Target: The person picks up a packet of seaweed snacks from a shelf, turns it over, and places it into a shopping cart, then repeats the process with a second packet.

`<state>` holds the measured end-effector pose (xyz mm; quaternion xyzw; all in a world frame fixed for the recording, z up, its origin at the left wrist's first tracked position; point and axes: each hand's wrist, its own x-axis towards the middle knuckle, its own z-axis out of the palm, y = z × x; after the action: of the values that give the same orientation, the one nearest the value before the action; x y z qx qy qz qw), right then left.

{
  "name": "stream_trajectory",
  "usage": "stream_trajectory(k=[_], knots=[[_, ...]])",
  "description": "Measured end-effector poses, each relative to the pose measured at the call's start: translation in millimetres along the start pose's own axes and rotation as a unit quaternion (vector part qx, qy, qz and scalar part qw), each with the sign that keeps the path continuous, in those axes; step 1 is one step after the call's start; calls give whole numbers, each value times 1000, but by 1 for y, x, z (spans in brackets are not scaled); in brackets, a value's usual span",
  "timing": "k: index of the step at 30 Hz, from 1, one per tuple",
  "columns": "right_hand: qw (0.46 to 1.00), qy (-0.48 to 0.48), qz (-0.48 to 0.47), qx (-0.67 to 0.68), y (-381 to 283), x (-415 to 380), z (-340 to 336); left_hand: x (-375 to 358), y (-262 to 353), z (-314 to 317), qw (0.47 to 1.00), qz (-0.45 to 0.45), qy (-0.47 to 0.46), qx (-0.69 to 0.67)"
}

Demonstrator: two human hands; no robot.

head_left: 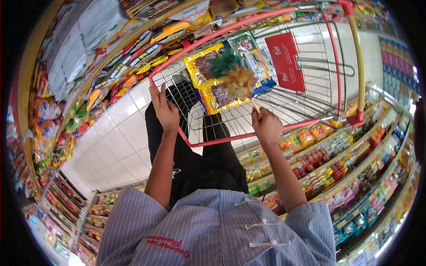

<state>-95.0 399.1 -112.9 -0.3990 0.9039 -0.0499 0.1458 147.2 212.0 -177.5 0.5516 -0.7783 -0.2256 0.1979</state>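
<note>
In the head view, the two hands are held apart. The stick (254, 105) of a feather duster (238, 84) is pinched between the fingers and thumb of the right hand (268, 127). The left hand (167, 114) is laid against the red rim of the shopping cart (230, 142); whether the rim is tightly gripped cannot be told. The duster's tan and green feathers lie ahead of the right hand and to its left, over the shiny packets (207, 66) in the cart; whether they are touched by the feathers is hidden.

The duster should be light, its stick stiff and its feathers soft and easily crushed, so it is best taken by the stick. The packets look smooth and perhaps slippery, and would be better lifted by an edge. The cart is judged stiff and best steadied by its rim.

Pale floor tiles (116, 116) are seen below the left hand and through the cart's wires. Both sides are lined with stocked shelves: bagged goods (133, 55) beyond the left hand, and rows of small packs (326, 177) to the right of the right hand.
</note>
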Motion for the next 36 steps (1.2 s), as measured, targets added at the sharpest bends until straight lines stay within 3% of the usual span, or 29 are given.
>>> stream_trajectory(k=[3, 5, 6, 9, 13, 18, 23, 25, 27, 29, 34, 36], knots=[[999, -47, 4, -7, -5, 1, -7, -5, -1, -5, 999, -21, 29, -28], [974, -210, 30, -78, -12, 1, -14, -12, -3, -8, 998, -33, 29, -54], [954, -272, 15, -121, -15, 3, -14, -16, -8, -9, 998, -36, 27, -33], [941, -318, -110, -36, 7, 2, 24, -26, -11, -17, 998, -47, 30, -5], [945, -253, -189, -85, 2, 56, 74, -36, -20, -24, 998, -48, 38, 16], [940, -134, -314, -19, -2, 128, 137, -40, -42, -32, 997, -72, 1, 30], [960, -192, -176, -103, -51, 152, 175, -47, -45, -36, 994, -80, -11, 68], [972, -153, -163, -72, -64, 146, 193, -51, -50, -36, 994, -84, -19, 73], [981, -174, -74, -32, -81, 133, 196, -51, -52, -37, 993, -84, -26, 80], [987, -145, -74, 18, -92, 109, 199, -50, -52, -38, 993, -88, -33, 64], [972, -198, -111, 60, -96, 76, 215, -51, -54, -37, 995, -76, -26, 64], [980, -157, -90, 79, -98, 79, 198, -53, -55, -38, 995, -75, -28, 54]])
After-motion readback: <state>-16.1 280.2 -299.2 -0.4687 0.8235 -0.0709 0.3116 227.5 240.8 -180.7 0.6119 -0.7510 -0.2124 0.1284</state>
